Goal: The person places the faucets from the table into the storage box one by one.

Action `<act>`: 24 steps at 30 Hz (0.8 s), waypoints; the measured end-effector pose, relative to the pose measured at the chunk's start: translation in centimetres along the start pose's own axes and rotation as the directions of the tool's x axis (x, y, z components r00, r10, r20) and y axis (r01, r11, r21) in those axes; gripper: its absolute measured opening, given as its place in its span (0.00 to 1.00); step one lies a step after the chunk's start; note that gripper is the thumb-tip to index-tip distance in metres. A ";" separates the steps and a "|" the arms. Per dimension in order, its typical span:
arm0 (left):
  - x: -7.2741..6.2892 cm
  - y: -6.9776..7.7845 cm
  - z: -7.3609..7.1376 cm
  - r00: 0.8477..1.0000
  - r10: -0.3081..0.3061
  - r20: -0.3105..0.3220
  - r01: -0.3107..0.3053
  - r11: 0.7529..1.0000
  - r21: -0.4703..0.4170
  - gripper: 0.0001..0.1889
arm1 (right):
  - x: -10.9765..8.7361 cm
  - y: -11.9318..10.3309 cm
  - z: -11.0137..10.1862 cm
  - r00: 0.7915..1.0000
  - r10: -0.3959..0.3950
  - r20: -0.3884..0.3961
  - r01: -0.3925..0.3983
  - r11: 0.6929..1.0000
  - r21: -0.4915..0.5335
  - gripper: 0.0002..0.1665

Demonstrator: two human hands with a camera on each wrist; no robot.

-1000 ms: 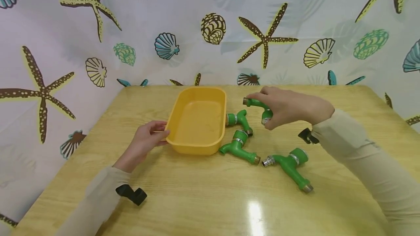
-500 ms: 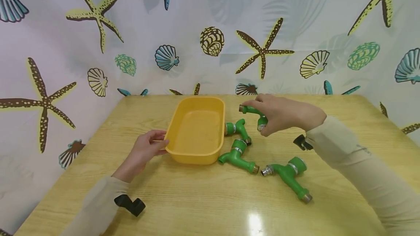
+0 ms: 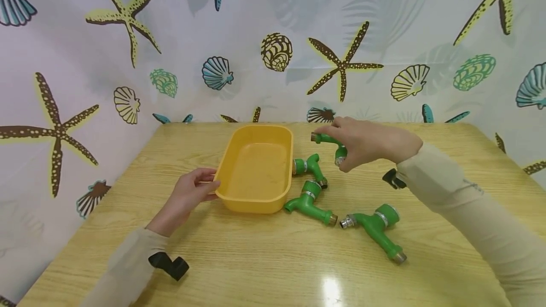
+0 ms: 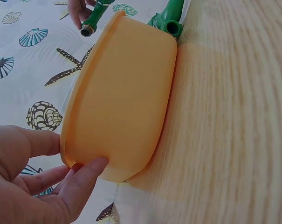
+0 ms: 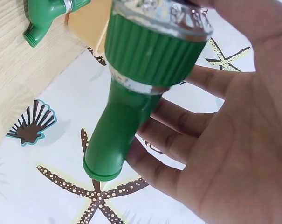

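My left hand [image 3: 189, 195] grips the near left corner of a yellow plastic basin [image 3: 256, 206]; in the left wrist view the thumb and fingers hold its rim [image 4: 68, 126]. Beyond the basin's right side, my right hand [image 3: 368, 141] holds a green tap [image 3: 325, 138] in the air. In the right wrist view that tap [image 5: 115, 135] has a ribbed green knob and silver bands, and the fingers lie along it. Two green taps lie by the basin's right side, one behind [image 3: 313, 167] and one in front [image 3: 310, 205]. Another tap with a silver nozzle [image 3: 375, 229] lies farther right.
A light wooden table [image 3: 256, 255] bears everything. Behind it and at both sides hangs a white cloth [image 3: 243, 27] printed with starfish and shells. Black wrist mounts [image 3: 168, 265] sit on both sleeves.
The head view has tilted up a little. My right hand with its tap has shifted slightly left, nearer the basin. The left hand, basin and lying taps keep their places.
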State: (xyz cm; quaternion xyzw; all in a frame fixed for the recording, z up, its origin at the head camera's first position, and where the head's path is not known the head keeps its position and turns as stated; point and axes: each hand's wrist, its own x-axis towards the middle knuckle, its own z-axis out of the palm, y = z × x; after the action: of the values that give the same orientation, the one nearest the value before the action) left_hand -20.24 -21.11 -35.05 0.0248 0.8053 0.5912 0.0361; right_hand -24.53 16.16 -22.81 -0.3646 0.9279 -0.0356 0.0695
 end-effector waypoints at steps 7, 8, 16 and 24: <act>0.0 0.0 -0.2 1.000 -0.004 -0.003 0.004 1.000 -0.001 0.23 | 0.5 -0.5 -0.5 1.000 0.002 0.020 -0.002 1.000 -0.020 0.46; 0.0 0.0 -0.2 1.000 -0.003 -0.003 0.003 1.000 -0.001 0.23 | 0.6 -0.5 -0.5 1.000 0.001 0.021 0.000 1.000 -0.019 0.46; 0.0 0.0 -0.2 1.000 0.004 -0.001 -0.004 1.000 0.006 0.23 | 1.3 -1.4 -0.6 1.000 -0.008 0.019 0.008 1.000 -0.005 0.46; 0.0 0.0 -0.2 1.000 0.006 -0.009 -0.006 1.000 0.001 0.22 | 3.0 -2.8 -0.5 0.999 -0.025 0.035 0.025 1.000 -0.012 0.47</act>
State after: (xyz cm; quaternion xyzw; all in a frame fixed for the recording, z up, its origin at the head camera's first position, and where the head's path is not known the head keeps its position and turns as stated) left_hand -20.26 -21.28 -35.03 0.0247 0.8058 0.5909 0.0307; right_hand -24.91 12.03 -22.31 -0.3773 0.9220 -0.0243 0.0831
